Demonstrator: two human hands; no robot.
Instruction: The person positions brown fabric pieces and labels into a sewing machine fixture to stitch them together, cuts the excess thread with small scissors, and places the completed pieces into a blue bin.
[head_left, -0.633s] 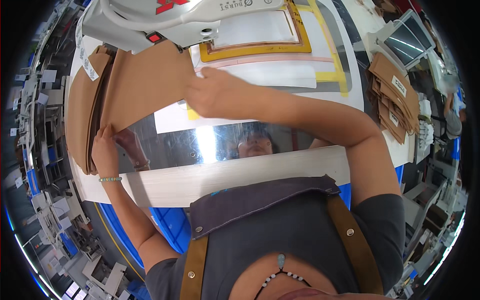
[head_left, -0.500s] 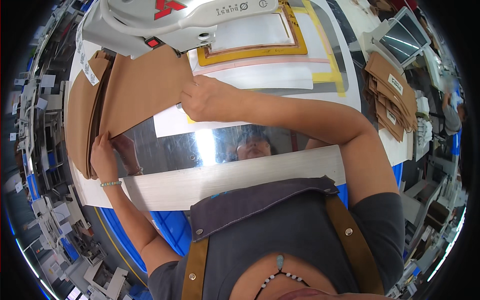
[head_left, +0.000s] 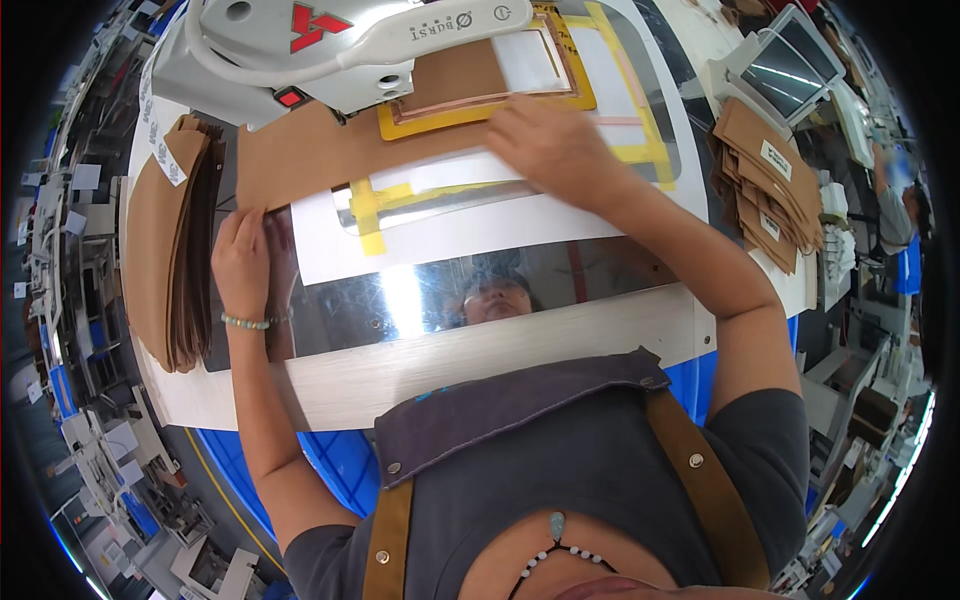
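A flat brown fabric-like panel (head_left: 310,160) lies beneath the white machine head (head_left: 300,50) and runs under the yellow rectangular frame (head_left: 485,117). Its lower left corner is pinched by my left hand (head_left: 241,258), which wears a beaded bracelet. My right hand (head_left: 552,150) has its fingers bent at the panel's right end, beside the frame's front edge; its fingertips are partly hidden and slightly blurred. Part of the panel shows through the frame's opening, covering its left side. To the left of my left hand stands a stack of brown panels (head_left: 165,270).
A shiny metal plate (head_left: 440,290) with white sheeting and yellow tape (head_left: 372,225) spans the table. Further right are a labelled brown pile (head_left: 765,175) and a tilted screen (head_left: 790,75). Blue bins (head_left: 345,465) sit below the table's pale front edge (head_left: 480,355).
The brown panel has come off the stack and slid right, under the yellow frame. Both hands moved right, my right hand farther. The lifted panel now lies flatter.
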